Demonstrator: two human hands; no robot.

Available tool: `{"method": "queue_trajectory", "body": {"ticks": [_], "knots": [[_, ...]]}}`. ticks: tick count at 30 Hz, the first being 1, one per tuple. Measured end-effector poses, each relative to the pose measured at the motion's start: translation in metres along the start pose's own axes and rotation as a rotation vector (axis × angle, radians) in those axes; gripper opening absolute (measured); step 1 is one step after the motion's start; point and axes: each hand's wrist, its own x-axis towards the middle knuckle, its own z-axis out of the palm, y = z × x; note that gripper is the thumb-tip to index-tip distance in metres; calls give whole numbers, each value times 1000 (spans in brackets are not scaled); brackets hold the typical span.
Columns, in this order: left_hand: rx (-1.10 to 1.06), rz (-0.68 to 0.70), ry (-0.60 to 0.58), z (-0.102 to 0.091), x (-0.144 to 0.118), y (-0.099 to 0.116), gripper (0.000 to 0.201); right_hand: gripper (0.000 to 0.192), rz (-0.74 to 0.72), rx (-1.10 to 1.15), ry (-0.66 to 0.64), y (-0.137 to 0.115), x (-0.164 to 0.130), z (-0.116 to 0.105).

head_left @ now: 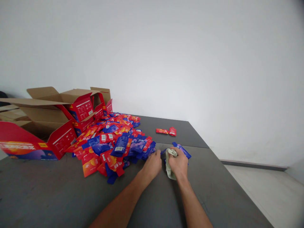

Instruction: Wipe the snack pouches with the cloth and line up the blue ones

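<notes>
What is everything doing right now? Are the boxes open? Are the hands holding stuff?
Left hand: resting at the pile's edge, fingers on a packet.
Right hand: closed on the pale cloth.
Blue packet: lying flat under the right hand.
Pile of red and blue packets: loose, heaped on the table.
Cardboard boxes: flaps open.
Two red packets: lying apart from the pile.

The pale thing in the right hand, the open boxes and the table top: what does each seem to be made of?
Pale thing in the right hand: probably soft cloth; it bunches and folds limply, matt greenish white.
Open boxes: corrugated cardboard, raw brown inside the flaps, glossy red print outside.
Table top: hard dark grey sheet, matt with faint scuffs; laminate or coated board, cannot tell which.
</notes>
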Motion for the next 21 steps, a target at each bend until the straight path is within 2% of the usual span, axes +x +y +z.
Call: {"method": "queue_trajectory", "body": {"ticks": [4, 6, 9, 12, 14, 19, 21], "knots": [[-264, -50, 162, -11, 6, 2, 45, 27, -40, 77, -36, -10, -1, -4], [-401, -112, 188, -14, 8, 6, 49, 27, -96, 142, -94, -21, -5, -5], [-581, -230, 104, -18, 8, 17, 62, 32, -231, 254, -233, -37, -14, -3], [-672, -230, 10, -22, 6, 26, 68, 35, -313, 291, -325, -45, -21, 1], [-649, -219, -62, -24, 4, 28, 68, 33, -287, 262, -291, -43, -20, 2], [-553, -128, -188, -21, 0, 27, 61, 29, -169, 165, 9, -23, -4, -4], [-542, -87, -212, -19, 0, 27, 62, 30, -172, 156, 50, -18, -1, -5]]}}
